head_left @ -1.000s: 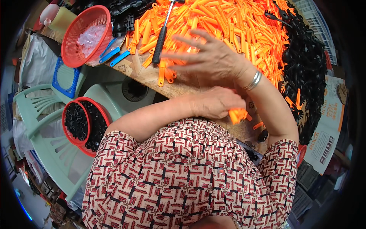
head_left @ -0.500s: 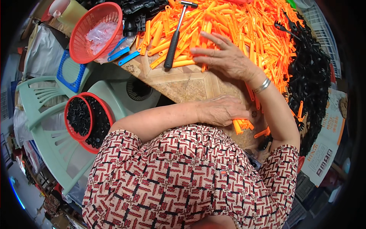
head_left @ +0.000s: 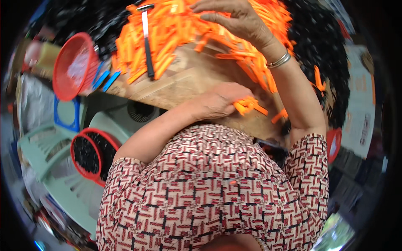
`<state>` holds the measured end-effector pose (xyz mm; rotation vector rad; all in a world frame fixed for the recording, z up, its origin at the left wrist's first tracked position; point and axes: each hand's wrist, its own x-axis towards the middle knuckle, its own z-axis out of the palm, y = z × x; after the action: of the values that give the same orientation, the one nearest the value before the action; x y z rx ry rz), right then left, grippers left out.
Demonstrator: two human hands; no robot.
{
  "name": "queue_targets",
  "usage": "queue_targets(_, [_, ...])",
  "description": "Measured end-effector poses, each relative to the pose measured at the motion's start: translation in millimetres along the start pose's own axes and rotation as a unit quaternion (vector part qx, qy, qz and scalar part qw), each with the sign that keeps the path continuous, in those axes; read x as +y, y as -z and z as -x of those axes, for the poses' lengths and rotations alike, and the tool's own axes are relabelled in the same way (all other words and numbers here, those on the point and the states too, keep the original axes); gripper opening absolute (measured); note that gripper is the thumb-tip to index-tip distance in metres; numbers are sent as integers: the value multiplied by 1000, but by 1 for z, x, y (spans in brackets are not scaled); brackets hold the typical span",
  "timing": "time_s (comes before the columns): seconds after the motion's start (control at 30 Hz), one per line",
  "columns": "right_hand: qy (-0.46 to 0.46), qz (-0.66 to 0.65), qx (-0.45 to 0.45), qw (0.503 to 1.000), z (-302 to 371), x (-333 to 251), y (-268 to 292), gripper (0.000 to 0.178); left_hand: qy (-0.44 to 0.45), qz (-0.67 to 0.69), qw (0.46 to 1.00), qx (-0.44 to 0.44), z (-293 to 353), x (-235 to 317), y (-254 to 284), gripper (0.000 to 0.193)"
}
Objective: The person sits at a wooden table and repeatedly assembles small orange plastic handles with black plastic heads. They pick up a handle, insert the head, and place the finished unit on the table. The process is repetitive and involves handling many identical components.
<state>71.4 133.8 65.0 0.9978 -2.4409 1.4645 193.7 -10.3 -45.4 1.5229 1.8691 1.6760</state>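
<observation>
My left hand (head_left: 222, 99) is closed around a small bundle of orange plastic handles (head_left: 247, 105), low over the near part of the wooden table (head_left: 167, 90). The ends of the bundle stick out past its fingers on the right. My right hand (head_left: 236, 19), with a silver bracelet at the wrist, hovers over the big heap of orange handles (head_left: 180, 25). Its fingers are stretched out and apart, and nothing shows in them. A hammer (head_left: 148, 50) with a black grip lies on the left part of the heap.
Black plastic parts (head_left: 322, 50) are piled along the right and far sides. A red basket (head_left: 67, 85) with clear bags and two blue strips (head_left: 111, 80) sit at the left edge. Red baskets of small black pieces (head_left: 86, 152) rest on a green plastic chair (head_left: 58, 180).
The whole view has shifted and blurred. My right hand has moved farther out over the heap. My left hand has turned with its bundle, so more of the orange ends show.
</observation>
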Motion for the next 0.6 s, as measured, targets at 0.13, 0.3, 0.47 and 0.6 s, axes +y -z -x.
queue_targets(0.13, [-95, 197, 53, 974, 68, 5, 57, 23, 42, -31, 999, 3, -1, 0, 5, 42])
queue_targets(0.3, [-197, 271, 62, 940, 163, -24, 50, 20, 110, -206, 972, 38, 4, 25, 32, 37])
queue_targets(0.47, [-188, 339, 110, 915, 192, -35, 7, 14, 187, -256, 944, 87, 23, 12, 57, 26])
queue_targets(0.6, [-162, 406, 147, 887, 168, -31, -22, 10, 315, 188, 915, 166, 15, 5, 60, 14])
